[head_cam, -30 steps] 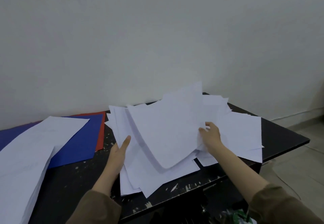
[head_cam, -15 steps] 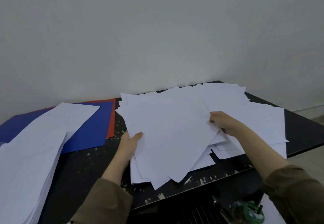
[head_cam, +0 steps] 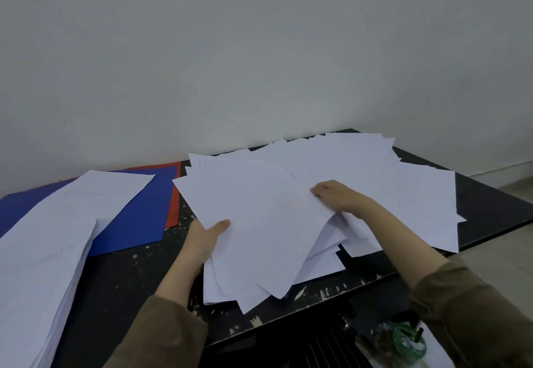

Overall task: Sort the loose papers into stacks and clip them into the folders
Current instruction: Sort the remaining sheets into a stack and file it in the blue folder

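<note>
- Loose papers (head_cam: 360,171) are fanned over the middle and right of the desk (head_cam: 121,275). The heap runs far-right to near-left, corners poking out at all angles.
- My left hand (head_cam: 203,240) is at the near-left edge of the top bundle (head_cam: 259,217). The thumb lies on top and the fingers are tucked under the sheets, out of sight, so it reads as a pinch on that edge.
- My right hand (head_cam: 336,197) is on the bundle's right edge, fingers curled down onto or over the paper. I can't tell how many sheets it has.
- Key relation: the bundle lies between my hands, long axis roughly far-left to near-right, with one corner overhanging the near desk edge. The sorted stack (head_cam: 43,266) is well to the left, so the left hand is nearer to it.
- Blue folder (head_cam: 138,217) is left of the heap, partly under the stack. Red folder (head_cam: 174,191) shows only as a strip behind the blue.
- Hard to read: no print visible on the sheets, so sorting criteria are unknown. No clips are identifiable.
- Sorted stack is cut off at the left and bottom frame edges.
- Green object (head_cam: 409,341) near-right below the desk edge is blurred, so I can't identify it.
</note>
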